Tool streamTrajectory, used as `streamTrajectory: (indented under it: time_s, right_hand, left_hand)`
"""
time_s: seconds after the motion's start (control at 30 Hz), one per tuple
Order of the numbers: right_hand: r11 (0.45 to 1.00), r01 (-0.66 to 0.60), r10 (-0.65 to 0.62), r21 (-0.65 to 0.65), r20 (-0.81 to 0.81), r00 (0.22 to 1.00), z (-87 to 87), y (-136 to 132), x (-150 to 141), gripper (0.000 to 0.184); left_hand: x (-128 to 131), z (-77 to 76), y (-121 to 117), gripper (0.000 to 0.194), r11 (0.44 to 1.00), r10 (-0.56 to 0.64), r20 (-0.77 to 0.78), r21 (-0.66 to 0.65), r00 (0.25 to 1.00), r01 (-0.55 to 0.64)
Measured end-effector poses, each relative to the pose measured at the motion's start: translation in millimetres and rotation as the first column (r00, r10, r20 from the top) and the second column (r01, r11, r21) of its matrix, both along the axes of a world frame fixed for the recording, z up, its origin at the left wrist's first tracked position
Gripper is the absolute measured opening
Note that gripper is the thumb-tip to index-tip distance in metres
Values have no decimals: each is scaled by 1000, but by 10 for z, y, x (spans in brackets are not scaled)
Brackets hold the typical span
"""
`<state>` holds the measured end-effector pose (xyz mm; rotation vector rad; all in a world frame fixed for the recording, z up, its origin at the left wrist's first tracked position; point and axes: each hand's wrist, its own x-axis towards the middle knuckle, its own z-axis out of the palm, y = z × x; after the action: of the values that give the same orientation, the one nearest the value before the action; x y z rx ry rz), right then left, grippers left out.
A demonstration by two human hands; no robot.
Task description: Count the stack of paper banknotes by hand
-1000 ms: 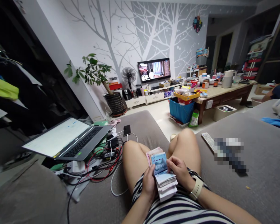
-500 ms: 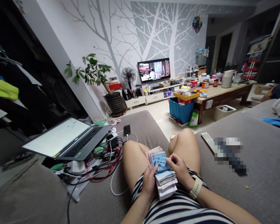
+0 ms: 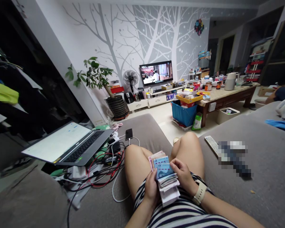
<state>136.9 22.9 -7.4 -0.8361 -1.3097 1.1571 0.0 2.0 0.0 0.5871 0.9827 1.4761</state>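
Observation:
A fanned bundle of banknotes [image 3: 169, 183] lies over my lap, its lower ends folded towards me. My left hand [image 3: 151, 184] grips the bundle along its left edge, thumb on top. At the top of the bundle are blue banknotes [image 3: 165, 171], with pinkish notes [image 3: 156, 155] sticking out behind them. My right hand [image 3: 182, 172], with a pale watch [image 3: 199, 192] on the wrist, pinches the right corner of a blue banknote between thumb and fingertips.
On the left, an open laptop [image 3: 85, 148] sits beside tangled cables [image 3: 102, 177]. A phone [image 3: 129, 134] with a cable lies ahead on the grey sofa [image 3: 144, 122]. A remote control [image 3: 212, 145] lies to the right, near a blurred-out patch. Beyond stand a blue bin [image 3: 184, 114] and a cluttered table [image 3: 220, 94].
The top blue banknote now sits slightly lower, showing more of another blue note behind it. Both hands keep hold, and the view has tilted slightly.

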Motion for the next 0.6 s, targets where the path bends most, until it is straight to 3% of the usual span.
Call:
streamTrajectory:
  time_s: [0.6]
  right_hand:
    - [1000, -19, 19, -6, -17, 1000, -59, 3, 8, 30]
  left_hand:
    - [7, -21, -17, 27, 1000, 14, 2, 11, 1000, -14]
